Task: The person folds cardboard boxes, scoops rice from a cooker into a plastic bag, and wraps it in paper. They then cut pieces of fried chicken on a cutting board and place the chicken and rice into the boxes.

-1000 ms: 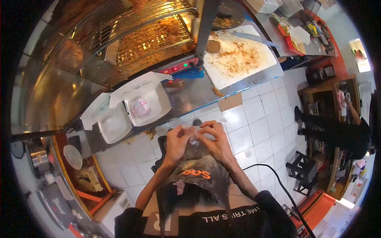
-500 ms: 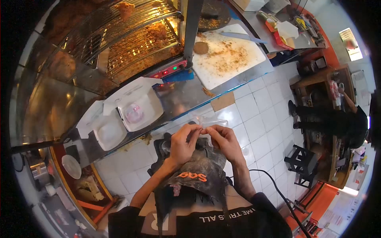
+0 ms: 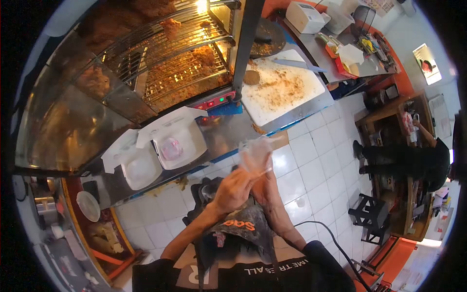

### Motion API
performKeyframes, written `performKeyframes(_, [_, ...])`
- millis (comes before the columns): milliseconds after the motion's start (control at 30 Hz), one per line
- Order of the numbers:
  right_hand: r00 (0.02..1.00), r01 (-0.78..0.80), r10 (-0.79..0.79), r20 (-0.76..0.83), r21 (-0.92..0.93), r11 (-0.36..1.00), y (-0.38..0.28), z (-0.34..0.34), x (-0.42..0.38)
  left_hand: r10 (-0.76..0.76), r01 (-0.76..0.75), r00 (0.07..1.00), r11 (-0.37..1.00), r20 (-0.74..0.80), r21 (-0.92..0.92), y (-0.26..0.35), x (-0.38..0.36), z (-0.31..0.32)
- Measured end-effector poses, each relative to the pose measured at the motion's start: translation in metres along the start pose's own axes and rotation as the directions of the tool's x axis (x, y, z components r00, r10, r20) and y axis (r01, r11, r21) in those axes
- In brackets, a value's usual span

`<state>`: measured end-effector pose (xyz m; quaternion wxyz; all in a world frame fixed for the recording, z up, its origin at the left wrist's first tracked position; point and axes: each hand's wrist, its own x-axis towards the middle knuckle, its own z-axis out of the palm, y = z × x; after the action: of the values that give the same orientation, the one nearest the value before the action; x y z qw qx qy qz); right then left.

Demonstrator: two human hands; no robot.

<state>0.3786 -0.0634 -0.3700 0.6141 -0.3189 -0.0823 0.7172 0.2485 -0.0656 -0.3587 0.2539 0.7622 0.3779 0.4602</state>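
Note:
A thin, clear plastic piece (image 3: 254, 152), like a disposable glove or small bag, stands up from my hands in front of my apron. My left hand (image 3: 234, 189) is closed, its fingers pinching the plastic near its lower edge. My right hand (image 3: 264, 185) is upright beside it, and its fingers reach up into or behind the plastic. Blur and the plastic hide how those fingers are placed. Beyond my hands, on the counter, two open white takeaway boxes (image 3: 194, 146) stand side by side; the right one holds a small clear pack with pink print (image 3: 171, 149).
A lit warming cabinet (image 3: 160, 73) with fried food on racks stands behind the boxes. To its right lies a crumb-covered white cutting board (image 3: 287, 92) with a knife (image 3: 297, 64). Another person (image 3: 413, 155) is by wooden shelves at right, near a black stool (image 3: 369, 216).
My hands have moved from pinching the plastic fingertip to fingertip to lying together, with the plastic now raised over my right fingers. The view has shifted slightly.

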Motion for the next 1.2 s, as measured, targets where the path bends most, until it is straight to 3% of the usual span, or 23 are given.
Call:
performKeyframes(100, [0.997,0.08,-0.081,-0.015,-0.026,0.996,-0.002,0.011,0.016,0.113,-0.113,0.994,0.993,0.01,0.019,0.007,0.0,0.004])
performKeyframes(167, [0.976,-0.035,0.063,-0.21,0.137,0.99,0.002,0.005,0.029,0.15,-0.147,0.984,0.988,0.096,-0.04,0.016,0.002,0.0])
performKeyframes(200, [0.972,-0.055,0.091,-0.218,0.166,0.985,0.001,0.006,0.033,0.24,-0.24,0.968,0.971,0.065,-0.019,0.021,0.008,0.0])
performKeyframes(233, [0.982,-0.063,0.089,-0.165,0.154,0.986,-0.002,0.007,0.037,0.241,-0.241,0.969,0.971,0.057,-0.009,0.022,0.008,0.0])
performKeyframes(300, [0.998,-0.061,0.062,-0.011,0.081,0.995,-0.01,0.023,0.038,0.199,-0.194,0.961,0.98,0.191,-0.044,0.023,0.006,0.002])
performKeyframes(333, [0.996,-0.044,0.042,0.084,0.02,0.999,-0.013,0.032,0.037,0.275,-0.271,0.929,0.961,0.247,-0.052,0.023,0.002,0.005])
performKeyframes(367, [0.98,-0.011,0.022,0.199,-0.056,0.998,-0.018,0.043,0.034,0.281,-0.281,0.93,0.959,0.238,-0.035,0.029,-0.002,0.009])
performKeyframes(433, [0.92,0.116,-0.031,0.391,-0.198,0.973,-0.02,0.06,0.03,0.445,-0.429,0.876,0.895,0.184,-0.123,0.035,-0.003,0.013])
performKeyframes(467, [0.901,0.259,-0.131,0.413,-0.271,0.927,-0.014,0.068,0.033,0.452,-0.443,0.874,0.892,0.179,-0.089,0.033,0.003,0.005])
performKeyframes(500, [0.891,0.259,-0.123,0.437,-0.267,0.928,-0.017,0.077,0.038,0.443,-0.428,0.886,0.895,0.139,-0.125,0.033,0.005,-0.004])
performKeyframes(567, [0.93,0.297,-0.159,0.332,-0.419,0.858,-0.035,0.104,0.035,0.431,-0.413,0.898,0.896,0.094,-0.161,0.039,0.005,-0.02])
performKeyframes(600, [0.921,0.38,-0.242,0.304,-0.571,0.728,-0.039,0.125,0.033,0.319,-0.312,0.948,0.933,0.01,-0.182,0.041,0.004,-0.031])
performKeyframes(633, [0.922,0.379,-0.24,0.305,-0.573,0.727,-0.05,0.14,0.04,0.197,-0.207,0.978,0.954,-0.068,-0.216,0.041,0.003,-0.039])
performKeyframes(667, [0.805,0.592,-0.317,0.501,-0.651,0.475,-0.064,0.152,0.049,0.209,-0.237,0.962,0.959,-0.175,-0.154,0.033,0.003,-0.04])
performKeyframes(700, [0.654,0.752,-0.318,0.686,-0.635,0.178,-0.074,0.169,0.057,0.031,-0.068,0.989,0.966,-0.146,-0.25,0.023,-0.013,-0.04])
performKeyframes(767, [0.6,0.758,-0.357,0.716,-0.651,-0.031,-0.091,0.233,0.066,-0.117,0.091,0.966,0.989,-0.229,-0.119,0.02,-0.02,-0.047])
performKeyframes(833, [0.232,0.752,-0.535,0.812,-0.499,-0.43,-0.091,0.284,0.117,-0.171,0.139,0.946,0.981,-0.275,-0.132,0.02,-0.027,-0.053])
performKeyframes(900, [0.574,0.484,-0.522,0.631,-0.776,-0.404,-0.092,0.338,0.133,-0.223,0.185,0.921,0.972,-0.318,-0.146,0.019,-0.034,-0.058])
performKeyframes(1000, [0.531,0.482,-0.558,0.638,-0.769,-0.42,-0.084,0.375,0.161,-0.279,0.22,0.889,0.955,-0.362,-0.198,0.012,-0.044,-0.067])
performKeyframes(1067, [0.728,0.524,-0.436,0.529,-0.84,-0.145,-0.09,0.384,0.166,-0.312,0.256,0.871,0.948,-0.38,-0.192,0.009,-0.052,-0.074])
performKeyframes(1100, [0.727,0.524,-0.439,0.528,-0.84,-0.143,-0.093,0.381,0.189,-0.337,0.284,0.852,0.941,-0.401,-0.186,0.007,-0.054,-0.076])
performKeyframes(1167, [0.487,0.618,-0.333,0.808,-0.587,-0.523,-0.094,0.369,0.235,-0.399,0.311,0.822,0.912,-0.405,-0.268,0.002,-0.058,-0.077])
performKeyframes(1200, [0.49,0.616,-0.335,0.805,-0.591,-0.521,-0.1,0.361,0.237,-0.455,0.359,0.791,0.886,-0.409,-0.292,0.0,-0.06,-0.079])
